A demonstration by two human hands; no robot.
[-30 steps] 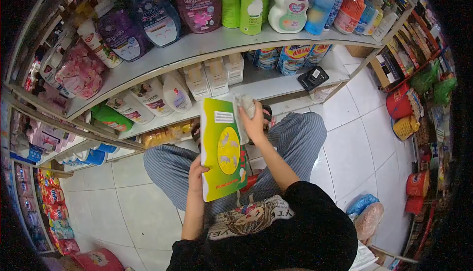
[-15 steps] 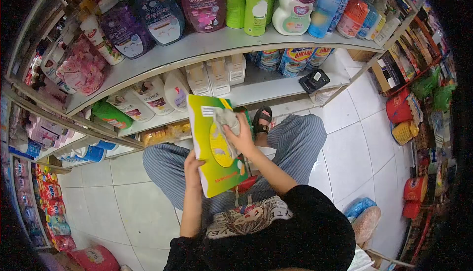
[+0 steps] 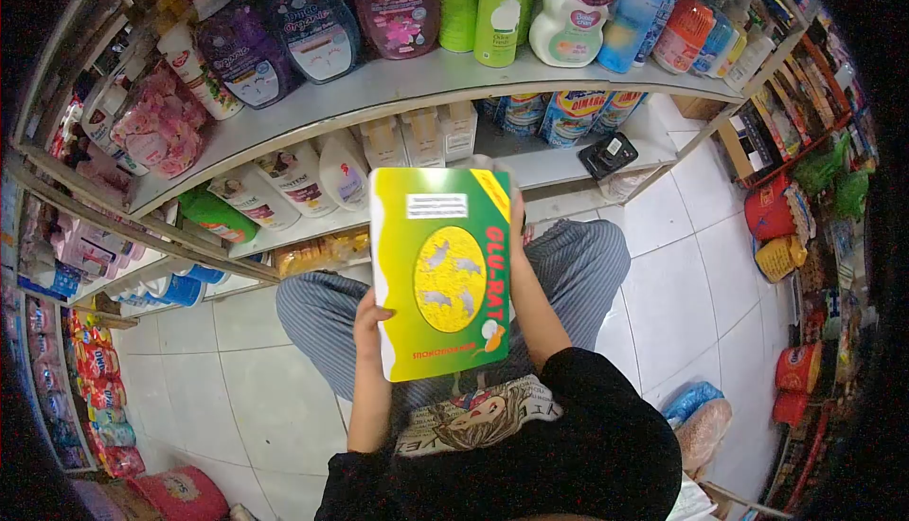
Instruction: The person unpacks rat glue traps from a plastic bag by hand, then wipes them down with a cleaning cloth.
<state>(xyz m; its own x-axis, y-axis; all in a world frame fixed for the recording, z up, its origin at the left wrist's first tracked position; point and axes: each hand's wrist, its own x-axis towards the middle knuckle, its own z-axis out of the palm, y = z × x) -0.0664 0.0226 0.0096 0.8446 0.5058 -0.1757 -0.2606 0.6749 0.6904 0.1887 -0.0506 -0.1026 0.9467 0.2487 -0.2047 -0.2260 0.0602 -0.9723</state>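
A green and yellow GLU-RAT glue trap board [image 3: 450, 279] is held up over my lap, its printed front facing me. My left hand [image 3: 371, 324] grips its lower left edge, the thumb on the front. Behind the right edge is my right hand [image 3: 517, 227], with most of its fingers hidden by the board. A bit of the grey cloth [image 3: 485, 162] in that hand shows above the board's top edge.
Shelves in front hold several detergent and spray bottles [image 3: 499, 14], shampoo bottles [image 3: 289, 180] and white boxes [image 3: 421, 137]. A black device [image 3: 607, 154] sits on the lower shelf. White floor tiles [image 3: 663, 256] lie around my crossed legs; packaged goods stand at both sides.
My right hand has moved with the cloth from the board's front to behind its right edge. The board has turned more upright and its whole front now shows.
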